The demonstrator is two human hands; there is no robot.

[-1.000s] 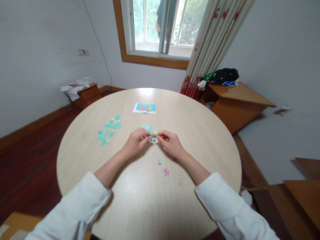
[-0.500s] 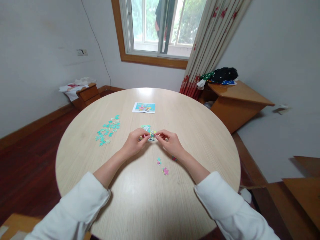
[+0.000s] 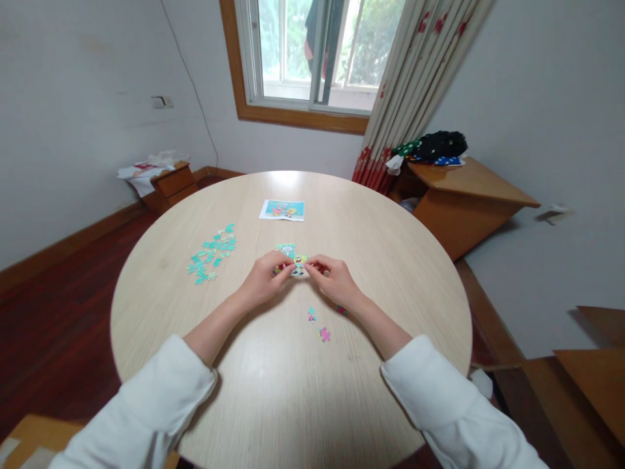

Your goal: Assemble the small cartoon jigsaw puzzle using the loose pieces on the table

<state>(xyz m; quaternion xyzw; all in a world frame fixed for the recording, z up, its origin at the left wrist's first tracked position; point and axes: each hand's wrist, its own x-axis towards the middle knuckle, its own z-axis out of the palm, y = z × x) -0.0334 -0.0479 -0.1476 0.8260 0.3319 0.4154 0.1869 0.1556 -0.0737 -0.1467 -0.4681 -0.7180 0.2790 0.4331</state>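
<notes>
A partly joined jigsaw puzzle (image 3: 286, 249) with a yellow cartoon face lies near the middle of the round table (image 3: 273, 384). My left hand (image 3: 267, 277) is closed in a pinch on its left side, thumb and forefinger at the pieces. Opposite it, my right hand (image 3: 333, 279) pinches the right side, its fingertips close to the left ones. My fingers cover part of the puzzle, so which single pieces they grip is hidden. Nearer to me lie a loose turquoise and pink piece (image 3: 311, 315) and a pink piece (image 3: 325, 334). Another dark pinkish piece (image 3: 341, 309) shows beside my right wrist.
Many turquoise jigsaw pieces (image 3: 213, 253) are spread on the table's left. Beyond the puzzle lies a printed picture sheet (image 3: 282, 210). A wooden cabinet (image 3: 471, 185) with clothes on it stands behind the table at right, beside a curtain (image 3: 410, 85).
My hands stay at the puzzle with nearly the same pinch. The yellow face between the fingertips now sits slightly flatter against the other pieces. The whole view has shifted a little.
</notes>
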